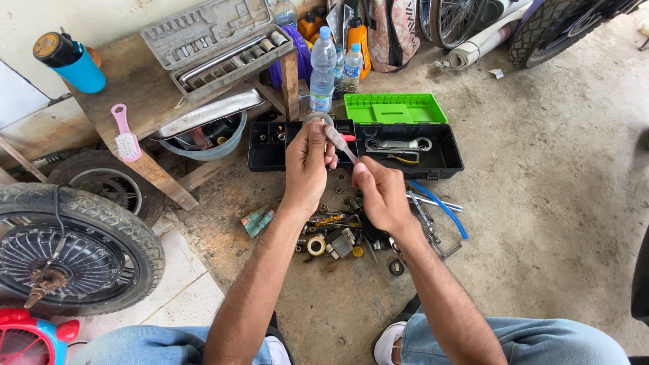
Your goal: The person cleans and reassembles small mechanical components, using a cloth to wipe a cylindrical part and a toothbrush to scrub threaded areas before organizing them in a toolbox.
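Slim clear-handled screwdriver with red band (340, 142): held above the open black plastic toolbox with green lid (433, 162), just before its front wall. Right hand (380, 196) pinches the lower end, steadying it. Left hand (307, 165) grips a round grey metal part (318, 119) at the upper end, raised for close sight. Loose small hardware (338, 240) lies on the floor before the toolbox.

Black toolbox (270, 159) with green lid (394, 108) sitting open at upper centre of the frame; two clear water bottles (323, 71) standing just behind it. Grey socket set case (213, 42) lying open on a wooden bench (135, 88) at upper left, pink brush (126, 138) and blue flask (71, 62) resting nearby. Spoked wheel (67, 253) lying at lower left. Blue tube (443, 206) lying right of centre.
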